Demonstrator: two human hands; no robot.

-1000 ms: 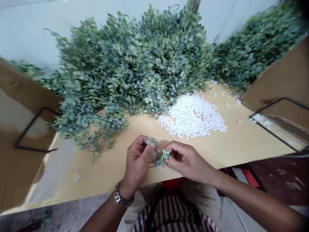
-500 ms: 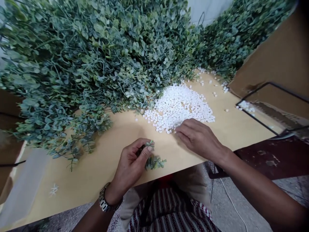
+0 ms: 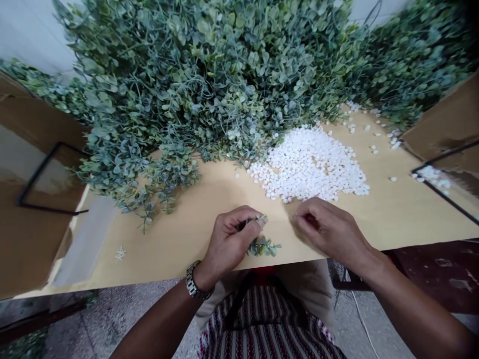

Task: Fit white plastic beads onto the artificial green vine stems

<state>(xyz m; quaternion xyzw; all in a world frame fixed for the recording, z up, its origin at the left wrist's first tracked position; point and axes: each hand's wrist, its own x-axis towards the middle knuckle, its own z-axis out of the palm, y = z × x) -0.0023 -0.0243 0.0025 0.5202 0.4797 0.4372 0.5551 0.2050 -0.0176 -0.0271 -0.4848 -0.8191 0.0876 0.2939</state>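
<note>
My left hand [image 3: 235, 237] is closed around an artificial leaf sprig [image 3: 265, 246]. Its leafy end hangs below my fingers, and a bit of green shows at the thumb tip. My right hand [image 3: 333, 229] is pinched just in front of a heap of small white plastic beads [image 3: 314, 162]. Its fingertips are apart from both the heap and the sprig; whatever they hold is too small or hidden to make out. A metal watch [image 3: 194, 281] circles my left wrist.
A large mass of artificial greenery [image 3: 209, 75] fills the back of the cardboard-covered table [image 3: 164, 254]. Cardboard flaps with black wire frames stand at left [image 3: 37, 184] and right [image 3: 449, 124]. Several loose beads are scattered at right; a small white star-shaped piece [image 3: 120, 253] lies at left.
My right hand has drawn back from the edge of the bead heap toward me, fingers still pinched. The left hand keeps its hold on the sprig. The view has shifted to the left.
</note>
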